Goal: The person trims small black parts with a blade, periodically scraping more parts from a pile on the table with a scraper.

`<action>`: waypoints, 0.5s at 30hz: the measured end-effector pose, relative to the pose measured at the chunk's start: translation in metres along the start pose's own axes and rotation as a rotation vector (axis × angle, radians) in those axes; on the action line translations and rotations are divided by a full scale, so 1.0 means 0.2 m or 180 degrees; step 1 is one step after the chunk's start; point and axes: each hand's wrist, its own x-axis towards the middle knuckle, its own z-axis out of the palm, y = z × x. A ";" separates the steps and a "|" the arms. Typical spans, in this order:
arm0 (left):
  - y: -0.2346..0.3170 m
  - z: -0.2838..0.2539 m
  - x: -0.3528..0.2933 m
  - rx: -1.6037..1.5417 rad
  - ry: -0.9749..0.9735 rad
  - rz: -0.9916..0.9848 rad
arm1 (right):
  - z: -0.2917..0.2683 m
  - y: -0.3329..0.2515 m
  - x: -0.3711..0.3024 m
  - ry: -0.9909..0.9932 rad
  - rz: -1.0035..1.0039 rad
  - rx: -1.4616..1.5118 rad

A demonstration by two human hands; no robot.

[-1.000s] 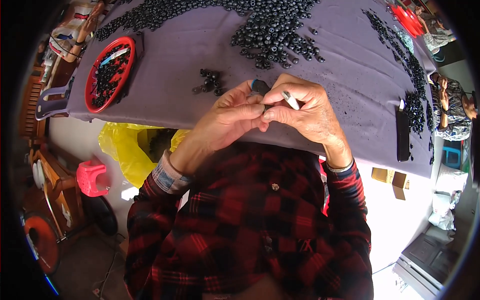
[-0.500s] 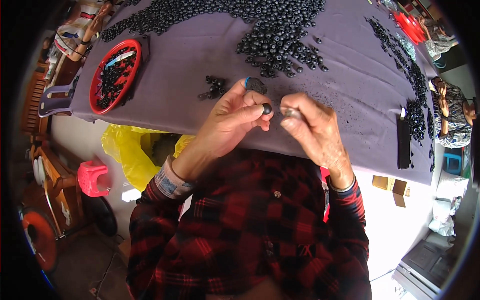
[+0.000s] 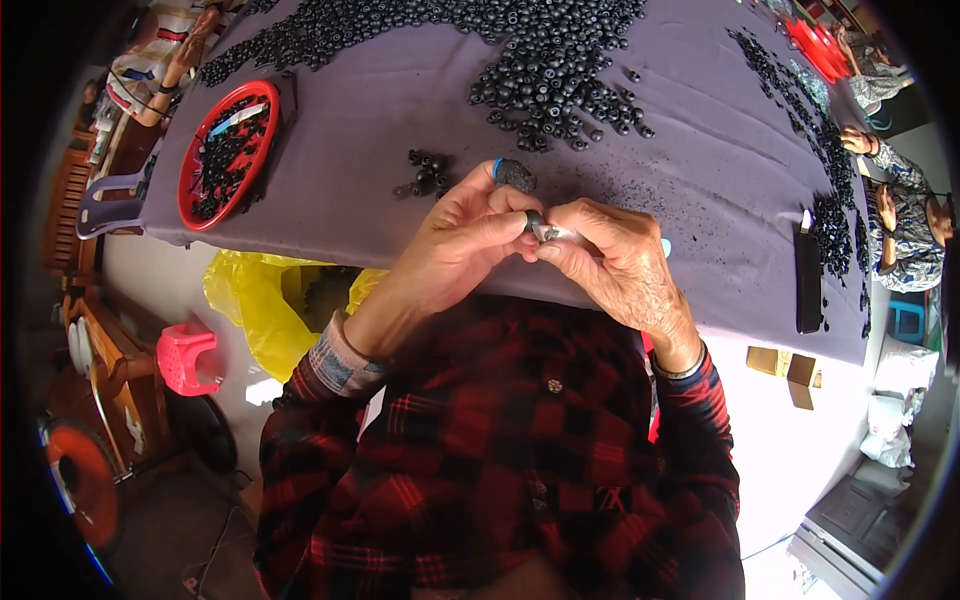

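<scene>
My left hand (image 3: 455, 250) pinches a small round black bead-like piece (image 3: 533, 220) between thumb and fingers. A dark, blue-rimmed cover (image 3: 516, 176) sits on one of its fingertips. My right hand (image 3: 625, 265) is closed round a small tool with a shiny metal tip (image 3: 550, 233) that meets the black piece; a pale blue end (image 3: 666, 246) pokes out behind the hand. Most of the tool is hidden by my fingers. Beyond the left hand lies a little cluster of black pieces (image 3: 428, 172) on the purple cloth (image 3: 380, 110).
A large heap of black pieces (image 3: 545, 75) covers the table's far side. At left stands a red basin (image 3: 268, 150) of black bits; a yellow bag (image 3: 245, 300) is below the edge. A black box-like object (image 3: 807, 285) lies right. Other people sit at both sides.
My right hand has moved left, bringing the tool's tip to the black piece. My left hand stays almost in place. At far right, another person's hand now reaches to the table.
</scene>
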 end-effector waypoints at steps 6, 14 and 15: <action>-0.10 0.02 -0.04 0.0262 -0.0275 -0.0128 | -0.07 0.08 0.03 0.0744 0.0950 0.0222; -0.06 -0.06 0.00 -0.0032 -0.0188 -0.0186 | -0.09 0.04 -0.01 0.0270 0.0408 0.0324; -0.06 -0.06 0.00 0.0023 -0.0158 -0.0248 | -0.08 0.02 0.00 0.0114 0.0371 0.0276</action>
